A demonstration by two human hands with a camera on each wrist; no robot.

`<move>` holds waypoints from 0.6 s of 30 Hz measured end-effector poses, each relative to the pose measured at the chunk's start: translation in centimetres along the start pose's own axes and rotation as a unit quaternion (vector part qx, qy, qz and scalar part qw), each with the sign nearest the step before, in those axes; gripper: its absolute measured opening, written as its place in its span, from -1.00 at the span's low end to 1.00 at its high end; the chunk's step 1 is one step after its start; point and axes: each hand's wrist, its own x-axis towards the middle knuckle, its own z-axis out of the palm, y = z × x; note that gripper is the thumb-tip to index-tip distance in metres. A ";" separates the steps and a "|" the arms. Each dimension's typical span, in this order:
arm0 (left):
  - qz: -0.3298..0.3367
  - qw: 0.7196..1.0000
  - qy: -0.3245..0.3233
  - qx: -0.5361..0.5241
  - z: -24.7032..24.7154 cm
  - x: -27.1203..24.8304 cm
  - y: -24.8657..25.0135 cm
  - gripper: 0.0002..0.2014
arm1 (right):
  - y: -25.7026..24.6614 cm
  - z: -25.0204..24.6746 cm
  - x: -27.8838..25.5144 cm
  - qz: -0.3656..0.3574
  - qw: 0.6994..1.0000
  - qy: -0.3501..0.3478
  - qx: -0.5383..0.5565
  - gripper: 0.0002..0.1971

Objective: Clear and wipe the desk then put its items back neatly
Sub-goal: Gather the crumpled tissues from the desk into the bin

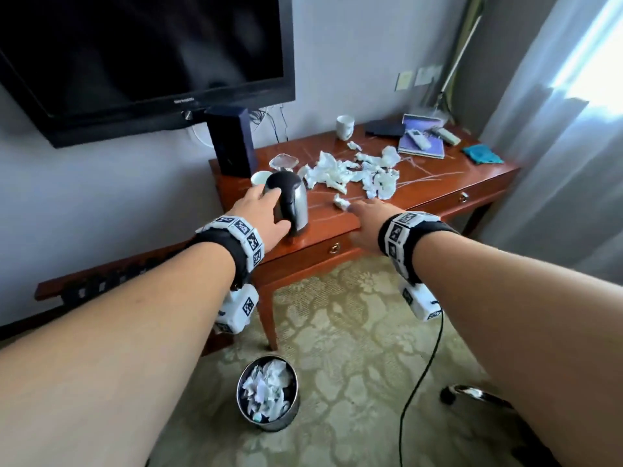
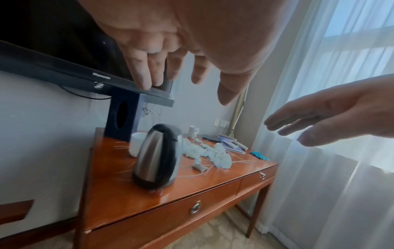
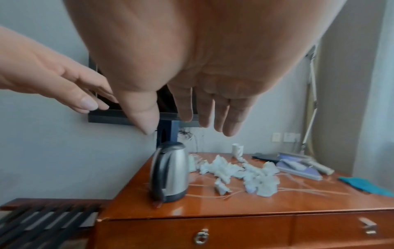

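Steel kettle [image 1: 286, 200] sits at nine o'clock on the tabletop [image 1: 421, 193]; left hand [image 1: 259, 214] and right hand [image 1: 367, 220] hover spread, holding nothing. Tissue scraps [image 1: 354, 173] litter the middle (bin [image 1: 268, 392] half-fed), wiping not begun.

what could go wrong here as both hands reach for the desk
The left hand nears the kettle, which stands close to the desk's front edge; a clumsy grab might tip it off. The right hand reaching for the crumpled tissues might sweep scraps onto the floor, missing the bin.
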 end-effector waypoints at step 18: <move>0.142 0.988 0.047 0.037 -11.0 7.7 21.0 -0.34 | 18.9 -13.4 -3.6 0.136 0.985 0.100 0.030 -0.20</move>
